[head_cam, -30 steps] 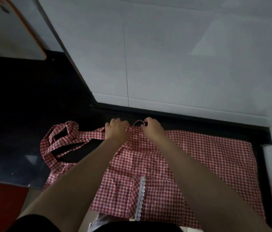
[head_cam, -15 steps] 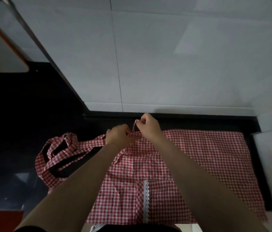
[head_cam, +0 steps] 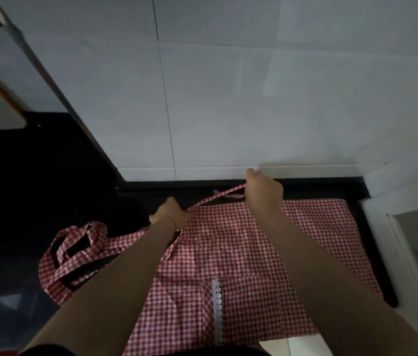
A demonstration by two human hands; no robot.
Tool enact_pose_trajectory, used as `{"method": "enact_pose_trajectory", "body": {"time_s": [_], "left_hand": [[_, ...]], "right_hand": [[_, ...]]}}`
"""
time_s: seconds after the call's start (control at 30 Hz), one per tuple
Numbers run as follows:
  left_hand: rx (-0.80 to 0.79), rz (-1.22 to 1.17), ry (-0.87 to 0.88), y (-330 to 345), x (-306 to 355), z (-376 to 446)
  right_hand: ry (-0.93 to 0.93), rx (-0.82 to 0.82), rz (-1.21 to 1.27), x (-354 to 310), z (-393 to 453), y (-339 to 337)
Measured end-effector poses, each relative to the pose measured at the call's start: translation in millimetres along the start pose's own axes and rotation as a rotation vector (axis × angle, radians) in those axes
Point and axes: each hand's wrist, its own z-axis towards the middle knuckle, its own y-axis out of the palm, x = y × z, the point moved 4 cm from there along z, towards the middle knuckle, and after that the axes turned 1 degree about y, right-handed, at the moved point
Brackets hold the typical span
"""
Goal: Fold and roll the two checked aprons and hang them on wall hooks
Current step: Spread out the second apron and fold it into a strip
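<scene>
- One red checked apron [head_cam: 241,253] lay spread flat on the dark counter [head_cam: 23,201], just below the white tiled wall [head_cam: 228,98], with its long straps [head_cam: 74,253] bunched at about 9 o'clock from the body of the cloth.
- Compared with half a second before, the right hand [head_cam: 263,192] had moved away from the left hand [head_cam: 172,214], toward 1 o'clock, and the thin tie strap [head_cam: 215,199] between them was now pulled out into a taut line.
- Both hands had been close together at the top edge in the earlier frames; now they were clearly apart.
- The right hand's fingers were curled and gripped the far end of the strap; the left hand's fingers were curled around the strap at the apron's top edge.
- This probably meant the strap was being straightened before folding, so the task was still at an early step.
- Only one apron was visible, and no wall hooks were seen.
</scene>
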Motion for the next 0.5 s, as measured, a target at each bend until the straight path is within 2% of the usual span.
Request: {"method": "enact_pose_trajectory", "body": {"time_s": [0.07, 0.13, 0.23, 0.3, 0.43, 0.5], "left_hand": [[-0.002, -0.037, -0.011, -3, 2, -1], [0.057, -0.137, 0.027, -5, 2, -4], [0.153, -0.32, 0.108, -4, 0, -15], [0.179, -0.444, 0.151, -2, -2, -22], [0.255, -0.532, 0.243, -9, -2, -36], [0.306, -0.526, 0.269, -11, -2, -40]], "right_hand": [[0.315, 0.002, 0.173, 31, -1, 1], [0.503, 0.083, 0.397, 49, -7, 4], [0.422, 0.118, 0.416, 35, -19, 3], [0.365, 0.062, 0.422, 10, -25, 8], [0.143, -0.133, 0.582, -57, -17, 22], [0.032, -0.337, 0.697, -88, -14, 30]]}}
